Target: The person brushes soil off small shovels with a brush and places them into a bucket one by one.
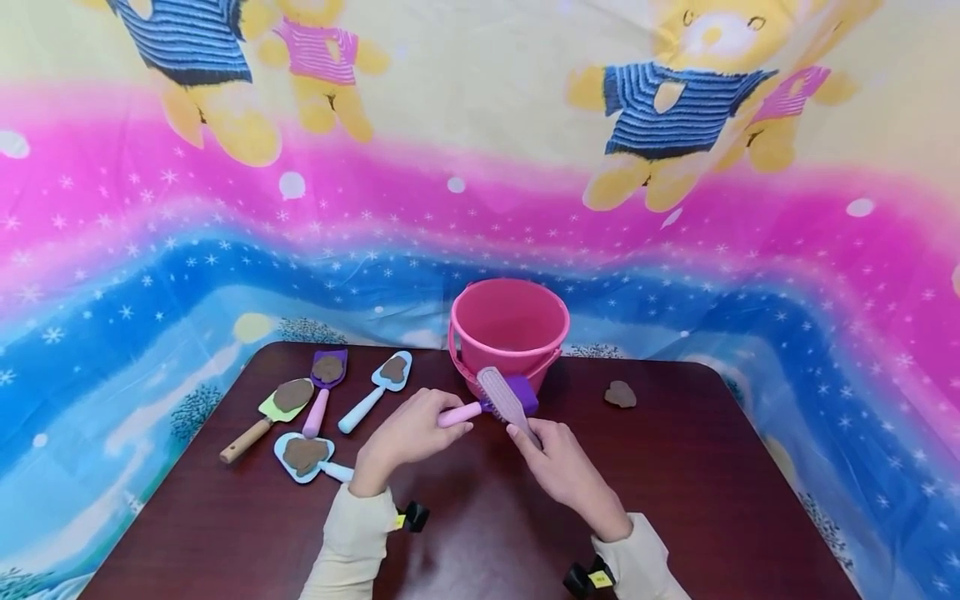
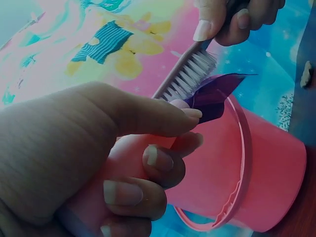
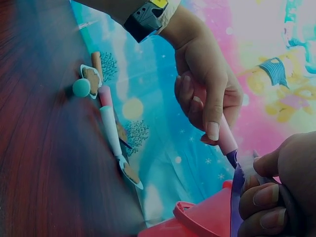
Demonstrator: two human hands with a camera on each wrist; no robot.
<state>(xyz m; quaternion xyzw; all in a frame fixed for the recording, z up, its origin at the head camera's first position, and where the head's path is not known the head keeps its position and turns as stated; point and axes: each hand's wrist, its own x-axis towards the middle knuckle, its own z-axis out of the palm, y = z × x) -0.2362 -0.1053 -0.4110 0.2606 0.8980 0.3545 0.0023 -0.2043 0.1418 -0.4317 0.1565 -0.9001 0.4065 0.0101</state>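
Forearms [image 1: 351,529] angled inward, left hand [image 1: 408,429] curled round purple shovel [image 1: 524,392], right hand [image 1: 566,468] round brush [image 1: 502,396]

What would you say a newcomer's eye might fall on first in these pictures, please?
Probably the bright pink bucket near the back edge of the dark table, with large teddy bears on the cloth behind. Just in front of it, the left hand grips a purple shovel by its pink handle, and the right hand holds a brush close by. Four more shovels bearing brown lumps lie at the table's left.
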